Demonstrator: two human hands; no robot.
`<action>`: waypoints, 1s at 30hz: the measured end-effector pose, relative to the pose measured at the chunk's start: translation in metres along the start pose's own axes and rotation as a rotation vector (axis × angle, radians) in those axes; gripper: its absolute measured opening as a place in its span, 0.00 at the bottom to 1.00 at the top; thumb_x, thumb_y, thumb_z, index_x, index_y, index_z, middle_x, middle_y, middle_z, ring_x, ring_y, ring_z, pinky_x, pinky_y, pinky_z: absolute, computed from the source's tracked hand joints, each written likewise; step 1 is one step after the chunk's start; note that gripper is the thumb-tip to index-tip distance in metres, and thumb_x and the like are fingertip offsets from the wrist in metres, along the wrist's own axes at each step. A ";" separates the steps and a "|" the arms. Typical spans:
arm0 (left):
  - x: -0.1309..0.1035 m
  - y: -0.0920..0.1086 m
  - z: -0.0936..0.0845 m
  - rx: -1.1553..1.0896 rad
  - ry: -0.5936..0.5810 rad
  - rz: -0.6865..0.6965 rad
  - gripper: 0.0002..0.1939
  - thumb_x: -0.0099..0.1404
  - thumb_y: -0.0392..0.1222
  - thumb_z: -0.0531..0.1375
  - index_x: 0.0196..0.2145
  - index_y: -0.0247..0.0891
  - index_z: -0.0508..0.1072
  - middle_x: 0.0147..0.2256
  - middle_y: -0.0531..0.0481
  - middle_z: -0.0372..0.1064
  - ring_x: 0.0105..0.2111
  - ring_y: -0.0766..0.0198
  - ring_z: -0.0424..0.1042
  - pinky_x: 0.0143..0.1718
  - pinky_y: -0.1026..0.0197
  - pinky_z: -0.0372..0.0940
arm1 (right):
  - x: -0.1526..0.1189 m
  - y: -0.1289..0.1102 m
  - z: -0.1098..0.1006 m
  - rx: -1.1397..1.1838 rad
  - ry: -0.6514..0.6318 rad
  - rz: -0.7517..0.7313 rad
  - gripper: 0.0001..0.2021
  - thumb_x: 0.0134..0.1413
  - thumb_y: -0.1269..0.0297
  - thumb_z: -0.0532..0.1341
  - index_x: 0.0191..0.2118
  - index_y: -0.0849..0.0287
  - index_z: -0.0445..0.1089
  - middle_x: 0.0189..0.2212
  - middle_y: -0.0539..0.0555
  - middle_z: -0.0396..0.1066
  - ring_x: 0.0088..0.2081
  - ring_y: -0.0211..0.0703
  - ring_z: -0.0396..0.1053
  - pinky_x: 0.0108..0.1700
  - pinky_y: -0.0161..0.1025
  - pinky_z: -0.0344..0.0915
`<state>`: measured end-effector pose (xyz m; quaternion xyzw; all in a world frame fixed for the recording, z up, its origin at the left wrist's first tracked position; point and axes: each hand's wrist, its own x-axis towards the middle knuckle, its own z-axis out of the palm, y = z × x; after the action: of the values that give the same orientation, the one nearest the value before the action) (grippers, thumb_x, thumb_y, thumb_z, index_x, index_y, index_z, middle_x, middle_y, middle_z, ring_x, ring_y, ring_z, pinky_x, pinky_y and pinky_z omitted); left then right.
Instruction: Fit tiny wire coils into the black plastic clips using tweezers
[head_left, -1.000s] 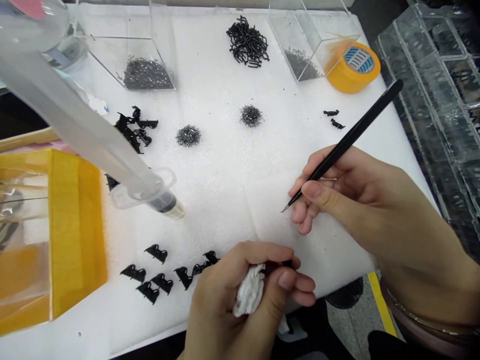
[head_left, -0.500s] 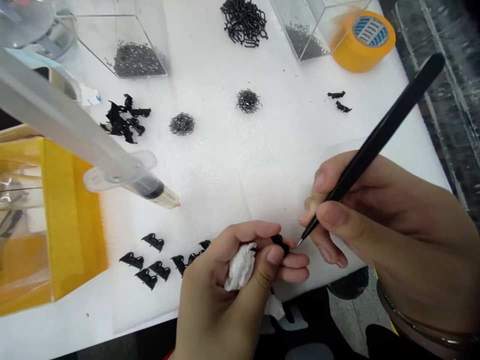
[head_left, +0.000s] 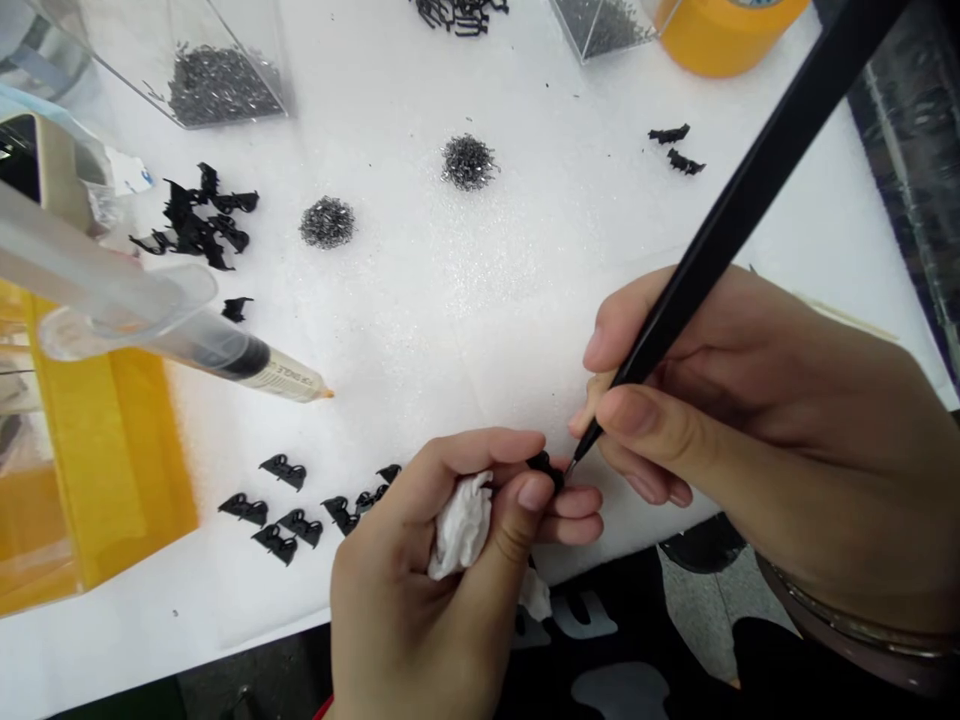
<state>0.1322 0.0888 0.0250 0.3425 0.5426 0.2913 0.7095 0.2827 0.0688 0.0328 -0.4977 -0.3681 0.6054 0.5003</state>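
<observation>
Between thumb and fingers, my left hand (head_left: pixel 442 570) pinches a small black plastic part (head_left: pixel 546 468), mostly covered by the fingertips. A crumpled white tissue (head_left: pixel 461 525) is tucked into the same palm. My right hand (head_left: pixel 697 420) is closed around black tweezers (head_left: pixel 697 270), held like a pen. Their metal tip is at the right end of the small part; whether anything sits in the tip is too small to tell. Left of my left hand, several similar black parts (head_left: pixel 277 540) lie on the white foam sheet (head_left: pixel 405 340).
A syringe (head_left: pixel 247 355) with an orange tip slants in from the left above a yellow bin (head_left: pixel 135 470). Two piles of tiny metal pieces (head_left: pixel 327 222) lie mid-table. Beyond are black parts (head_left: pixel 195 215), a clear box (head_left: pixel 225 85), and orange tape (head_left: pixel 720 40).
The view has shifted, so the table things sit higher and further left. The tweezer tip has come closer to the black part in my left hand, which keeps its grip.
</observation>
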 end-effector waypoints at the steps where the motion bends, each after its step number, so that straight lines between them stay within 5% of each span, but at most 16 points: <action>1: 0.000 0.000 0.000 -0.002 0.003 -0.001 0.09 0.58 0.26 0.61 0.32 0.40 0.74 0.23 0.58 0.77 0.23 0.69 0.77 0.28 0.75 0.72 | -0.001 0.000 0.000 0.031 -0.016 -0.011 0.08 0.60 0.67 0.54 0.44 0.62 0.63 0.26 0.46 0.63 0.27 0.24 0.66 0.31 0.14 0.68; 14: -0.001 -0.001 0.001 -0.001 0.030 0.033 0.10 0.58 0.26 0.60 0.31 0.40 0.74 0.23 0.58 0.77 0.23 0.70 0.77 0.28 0.76 0.72 | 0.000 0.000 -0.002 0.028 -0.011 -0.027 0.09 0.60 0.67 0.53 0.44 0.63 0.63 0.27 0.47 0.62 0.27 0.23 0.65 0.32 0.12 0.66; 30: -0.001 -0.001 -0.001 0.045 -0.012 0.068 0.10 0.59 0.27 0.59 0.32 0.41 0.73 0.25 0.57 0.77 0.25 0.69 0.77 0.30 0.74 0.73 | 0.003 0.002 0.000 -0.226 0.078 0.042 0.04 0.58 0.67 0.56 0.40 0.56 0.62 0.25 0.44 0.63 0.22 0.27 0.64 0.21 0.25 0.66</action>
<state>0.1314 0.0871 0.0245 0.3784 0.5329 0.3010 0.6945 0.2818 0.0712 0.0298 -0.5820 -0.4035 0.5505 0.4421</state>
